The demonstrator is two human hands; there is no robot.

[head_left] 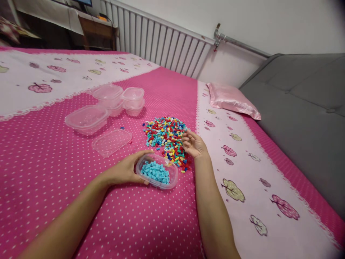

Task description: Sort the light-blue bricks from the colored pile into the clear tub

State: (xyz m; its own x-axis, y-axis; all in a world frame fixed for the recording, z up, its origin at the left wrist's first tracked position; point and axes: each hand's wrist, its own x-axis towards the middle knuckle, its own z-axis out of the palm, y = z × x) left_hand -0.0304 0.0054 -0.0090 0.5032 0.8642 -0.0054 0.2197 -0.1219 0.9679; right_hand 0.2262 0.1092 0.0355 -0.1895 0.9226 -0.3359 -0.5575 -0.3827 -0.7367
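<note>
My left hand (128, 168) is wrapped round the left end of a clear plastic container (174, 178), thumb and fingers on its sides. Many light-blue toy bricks (155, 172) lie inside it, and the container is tilted a little toward me. My right hand (194, 143) is at the right edge of a heap of mixed-colour toy bricks (164, 133), fingers curled. Its thumb and forefinger pinch what looks like a small light-blue brick; the fingertips partly hide it.
A clear lid (112, 142) lies flat on the pink dotted bedspread (48, 172). Beyond it stand lidded clear containers (86, 118). One loose blue brick (122, 128) lies by the lid. A pink pillow (232, 99) rests near the grey headboard (299, 93); a radiator (159, 36) is behind.
</note>
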